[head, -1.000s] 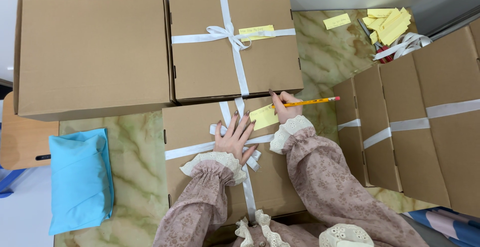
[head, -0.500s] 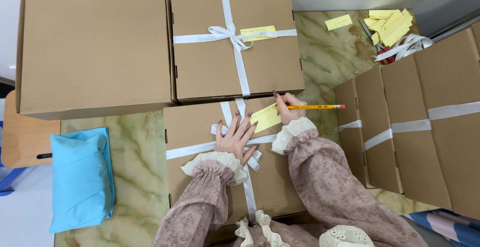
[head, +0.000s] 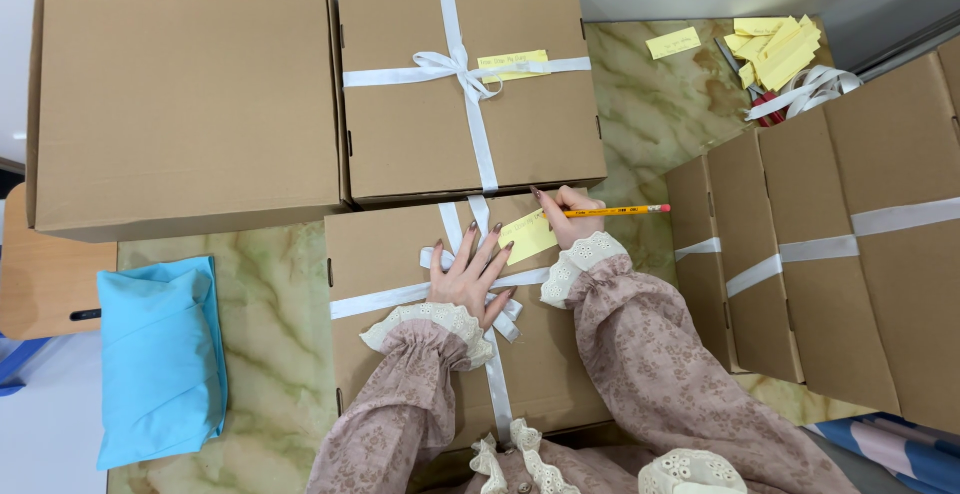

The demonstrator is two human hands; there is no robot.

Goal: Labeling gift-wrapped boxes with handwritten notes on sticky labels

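Pencil (head: pixel 610 212) in right hand (head: pixel 567 216) (tip on yellow tag (head: pixel 527 235))

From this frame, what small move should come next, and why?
Probably bring the pencil tip down onto the yellow paper tag. The right hand holds the orange pencil at the tag's edge, while the left hand presses flat on the white ribbon of the brown cardboard box.

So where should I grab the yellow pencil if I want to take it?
Probably by the free eraser end of the pencil, coming from the right. It lies almost level, pointing right past the box edge over the marble table. The right hand covers its tip end by the yellow tag.
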